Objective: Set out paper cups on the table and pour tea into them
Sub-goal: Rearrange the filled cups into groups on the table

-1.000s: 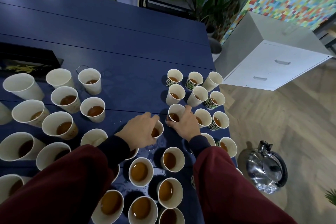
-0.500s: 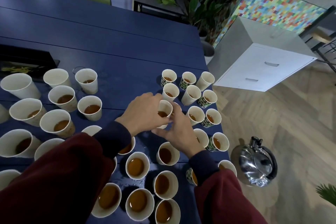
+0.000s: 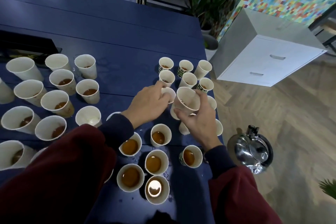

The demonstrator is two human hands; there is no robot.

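Indoors, blue table [image 3: 127, 42], left grip [image 3: 147, 103] round small cup [image 3: 170, 94], right grip [image 3: 198, 123] round raised cup [image 3: 189, 101]

Navy table [image 3: 118, 29], white cups [image 3: 24, 71], amber tea [image 3: 153, 162], few green-patterned cups [image 3: 164, 66], maroon sleeves [image 3: 54, 178], chrome kettle [image 3: 253, 151], multicolour mosaic wall panel [image 3: 283, 0], white cabinet [image 3: 269, 60].
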